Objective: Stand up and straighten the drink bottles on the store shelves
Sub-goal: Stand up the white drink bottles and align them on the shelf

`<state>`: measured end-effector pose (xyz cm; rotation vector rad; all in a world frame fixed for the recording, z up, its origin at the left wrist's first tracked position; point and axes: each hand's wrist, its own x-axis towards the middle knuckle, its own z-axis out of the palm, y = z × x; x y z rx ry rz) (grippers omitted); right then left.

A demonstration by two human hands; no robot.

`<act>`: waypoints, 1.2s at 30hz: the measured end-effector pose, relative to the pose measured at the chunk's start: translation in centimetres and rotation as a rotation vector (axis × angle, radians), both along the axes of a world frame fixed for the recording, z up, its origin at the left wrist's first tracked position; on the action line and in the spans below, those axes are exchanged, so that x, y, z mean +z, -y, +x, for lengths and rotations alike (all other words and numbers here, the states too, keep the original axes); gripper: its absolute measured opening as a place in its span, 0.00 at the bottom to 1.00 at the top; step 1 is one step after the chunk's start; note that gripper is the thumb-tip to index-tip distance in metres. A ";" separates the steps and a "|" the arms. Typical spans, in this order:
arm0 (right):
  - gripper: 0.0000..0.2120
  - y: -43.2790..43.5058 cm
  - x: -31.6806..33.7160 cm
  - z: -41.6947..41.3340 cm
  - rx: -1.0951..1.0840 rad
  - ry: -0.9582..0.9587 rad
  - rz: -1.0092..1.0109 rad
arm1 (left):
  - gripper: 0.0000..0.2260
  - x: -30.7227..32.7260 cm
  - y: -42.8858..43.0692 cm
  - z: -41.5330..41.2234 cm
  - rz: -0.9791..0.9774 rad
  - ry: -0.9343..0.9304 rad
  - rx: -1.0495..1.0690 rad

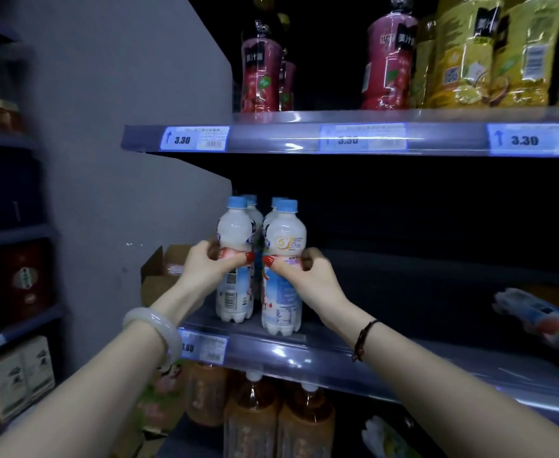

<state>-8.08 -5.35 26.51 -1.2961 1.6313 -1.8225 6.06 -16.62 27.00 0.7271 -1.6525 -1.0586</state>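
On the middle shelf, a grey metal board with a clear plastic price rail along its lip, four milky-white plastic drink bottles with light-blue caps stand upright in a tight square at the left end, near the front edge. The left hand grips the front left bottle round its waist, fingers curled behind it and the red-nailed thumb laid across the label. The right hand holds the front right bottle the same way, and the two thumb tips almost meet in the narrow dark gap between the bottles. The two rear bottles show little more than their caps and shoulders behind the front pair. A pale stone bangle sits on the left wrist and a dark cord bracelet on the right. Just left of the bottles an open brown cardboard box leans against the grey side panel. Far to the right on the same shelf, a blurred bottle with a blue, white and red label lies on its side, well apart from the group. The upper shelf carries blue price tags marked 3.30, with upright dark-red juice bottles and yellow juice bottles above it. Below the forearms stand amber tea bottles with white caps.
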 end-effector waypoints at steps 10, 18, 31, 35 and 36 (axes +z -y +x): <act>0.23 -2.1 -0.3 -0.5 -0.047 -0.112 0.009 | 0.35 -2.0 -1.8 -0.1 -0.119 0.108 0.234; 0.18 -12.1 -3.6 -3.1 -0.152 -0.147 -0.088 | 0.27 -6.6 -12.4 -0.5 -0.560 0.100 0.136; 0.10 -31.0 -19.5 -11.7 -0.273 -0.153 0.059 | 0.30 -22.6 -26.6 -10.5 -0.397 0.263 -0.237; 0.16 -32.2 -25.6 -15.0 -0.336 -0.126 0.154 | 0.31 -27.8 -27.6 -13.3 -0.342 0.282 -0.258; 0.18 -32.0 -26.9 -15.5 -0.340 -0.131 0.178 | 0.32 -29.0 -27.4 -14.1 -0.318 0.292 -0.260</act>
